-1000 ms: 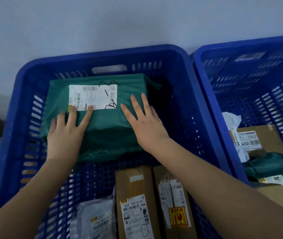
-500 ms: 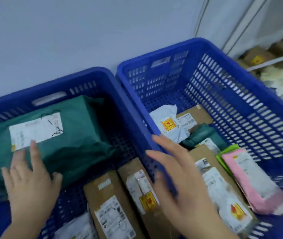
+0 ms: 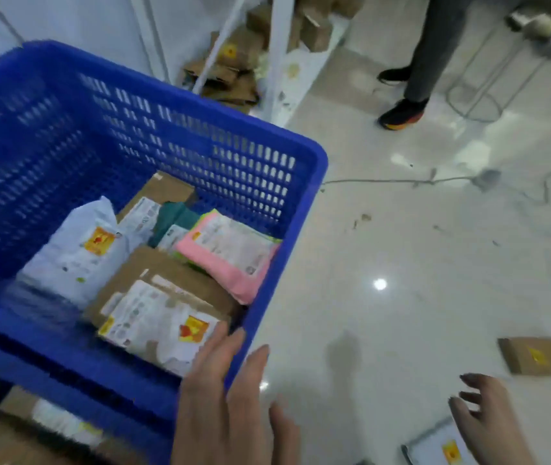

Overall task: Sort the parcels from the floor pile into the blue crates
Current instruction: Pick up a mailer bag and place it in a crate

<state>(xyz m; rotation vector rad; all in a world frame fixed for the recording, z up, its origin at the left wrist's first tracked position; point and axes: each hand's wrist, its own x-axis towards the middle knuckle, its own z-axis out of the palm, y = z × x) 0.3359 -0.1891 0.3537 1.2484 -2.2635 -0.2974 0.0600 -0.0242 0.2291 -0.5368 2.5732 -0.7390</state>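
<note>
**Hands empty beside a part-filled crate**

Left hand flat, fingers straight and spread, holding nothing, over the near right corner of the blue crate. Right hand also open, fingers loosely fanned, empty, hovering just above a grey mailer on the glossy floor. Small cardboard box flat on the tiles, near the right hand. Inside the crate: white mailer, pink mailer, green parcel, labelled cardboard boxes. Beyond, someone's grey trouser leg and dark shoe. Whole view blurred.
</note>
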